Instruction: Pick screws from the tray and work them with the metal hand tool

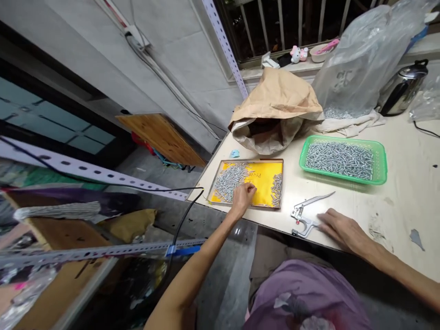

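My left hand [243,198] is over a shallow tray [280,183] lined with yellow, its fingers pinched together. Whatever sits between the fingertips is too small to make out. Under and beside that hand lies a heap of small silver metal pins [228,181], and a smaller pile of pins [276,189] rests at the tray's right end. My right hand [340,228] lies on the table with fingers outstretched, its fingertips at the lower handle of silver spring-loaded pliers [304,224]. The pliers lie with their handles spread apart.
Behind the pliers stands a green plastic basket [380,172] full of similar metal pins. A brown paper sack [275,98] with an open mouth, a large clear plastic bag [357,64] and a kettle [404,89] line the back. A black cable [187,211] hangs by the table's left corner.
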{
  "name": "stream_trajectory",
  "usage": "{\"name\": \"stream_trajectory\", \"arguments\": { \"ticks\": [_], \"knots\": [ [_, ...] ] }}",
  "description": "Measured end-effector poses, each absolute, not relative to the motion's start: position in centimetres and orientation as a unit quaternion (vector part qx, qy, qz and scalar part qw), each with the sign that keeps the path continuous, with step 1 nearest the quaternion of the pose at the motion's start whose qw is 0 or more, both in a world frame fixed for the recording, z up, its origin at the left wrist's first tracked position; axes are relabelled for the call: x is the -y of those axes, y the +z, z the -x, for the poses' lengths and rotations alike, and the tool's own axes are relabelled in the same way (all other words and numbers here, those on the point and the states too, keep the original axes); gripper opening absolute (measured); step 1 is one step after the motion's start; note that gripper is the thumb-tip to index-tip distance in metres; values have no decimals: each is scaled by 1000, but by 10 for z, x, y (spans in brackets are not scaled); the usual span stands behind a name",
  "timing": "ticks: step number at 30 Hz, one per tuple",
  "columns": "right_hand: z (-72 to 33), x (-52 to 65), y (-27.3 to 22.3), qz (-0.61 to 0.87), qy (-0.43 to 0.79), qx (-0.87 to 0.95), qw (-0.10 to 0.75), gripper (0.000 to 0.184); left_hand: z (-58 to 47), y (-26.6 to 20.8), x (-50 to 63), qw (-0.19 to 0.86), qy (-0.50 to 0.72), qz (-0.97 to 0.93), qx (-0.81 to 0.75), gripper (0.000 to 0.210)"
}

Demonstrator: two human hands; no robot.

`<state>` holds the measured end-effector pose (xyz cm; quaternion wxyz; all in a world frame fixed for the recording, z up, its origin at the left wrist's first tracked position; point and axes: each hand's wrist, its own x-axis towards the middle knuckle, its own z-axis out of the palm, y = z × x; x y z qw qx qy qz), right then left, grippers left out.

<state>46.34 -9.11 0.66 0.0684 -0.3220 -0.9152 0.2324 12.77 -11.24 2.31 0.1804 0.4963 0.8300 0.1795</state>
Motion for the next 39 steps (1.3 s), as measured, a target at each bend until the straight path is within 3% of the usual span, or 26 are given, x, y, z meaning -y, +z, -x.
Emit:
{"name": "stream_trajectory", "arguments": {
  "ticks": [4, 7, 21, 36, 37, 39],
  "knots": [
    [-470, 96, 0, 310, 230, 920, 74, 19, -178, 23, 137, 460, 300, -410, -728, 29],
    [-470, 101, -3, 318, 212, 921, 74, 18, -218, 12, 153, 540, 304, -374, -690, 37],
    [-464, 110, -8, 340, 137, 930, 30, 11, -240, -2, 152, 482, 172, -438, -739, 23],
    [-465, 105, -5, 327, 168, 930, 8, 12, -240, 7, 141, 577, 64, -389, -716, 26],
    [-466, 102, -3, 322, 176, 930, 13, 15, -241, 6, 141, 577, 63, -380, -720, 25],
    [-470, 92, 1, 323, 172, 930, 27, 42, -241, 5, 141, 576, 64, -367, -727, 21]
  ]
}}
